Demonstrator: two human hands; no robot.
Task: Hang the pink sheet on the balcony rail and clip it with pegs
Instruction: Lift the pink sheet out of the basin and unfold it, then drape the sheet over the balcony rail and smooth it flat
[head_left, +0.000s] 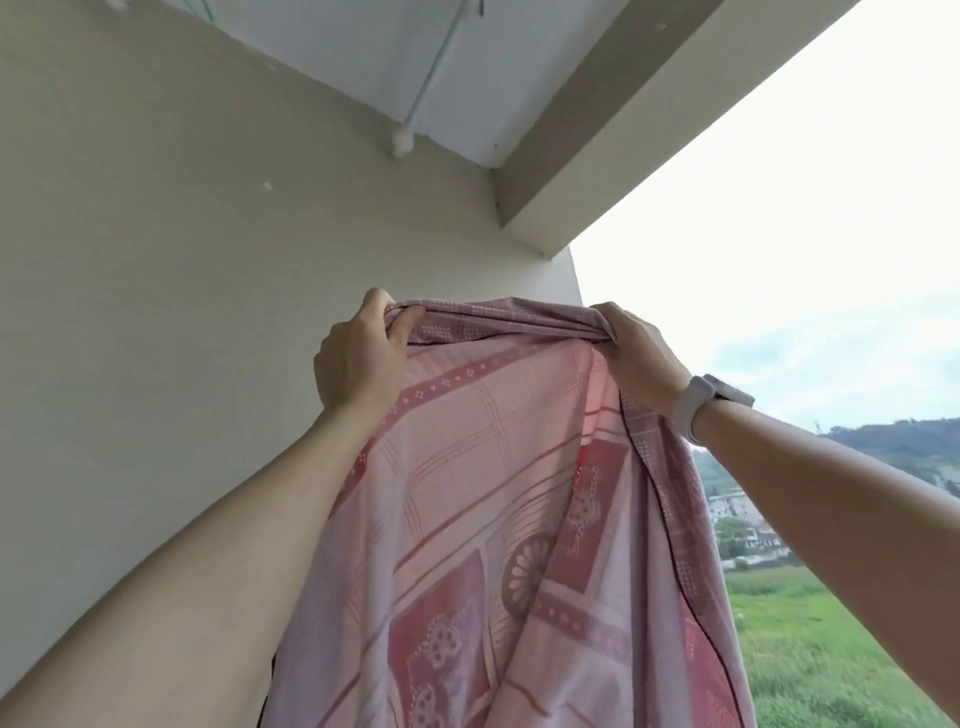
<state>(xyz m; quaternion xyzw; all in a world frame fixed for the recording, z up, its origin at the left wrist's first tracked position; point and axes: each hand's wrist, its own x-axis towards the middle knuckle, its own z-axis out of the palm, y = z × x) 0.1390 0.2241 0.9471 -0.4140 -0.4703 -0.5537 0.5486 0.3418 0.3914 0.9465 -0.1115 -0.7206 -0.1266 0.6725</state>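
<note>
The pink sheet (498, 509), patterned with darker red squares and round motifs, hangs down in front of me from its top edge. My left hand (361, 358) grips the bunched top edge on the left. My right hand (641, 358), with a white watch on its wrist, grips the same edge on the right. Both arms are raised high and the edge is stretched between the hands. The balcony rail and pegs are out of view.
A pale wall (182, 260) stands close on the left. Above are the ceiling with a white pipe (431, 88) and a concrete beam (623, 119). To the right lie open sky, hills, buildings and a green field (831, 623).
</note>
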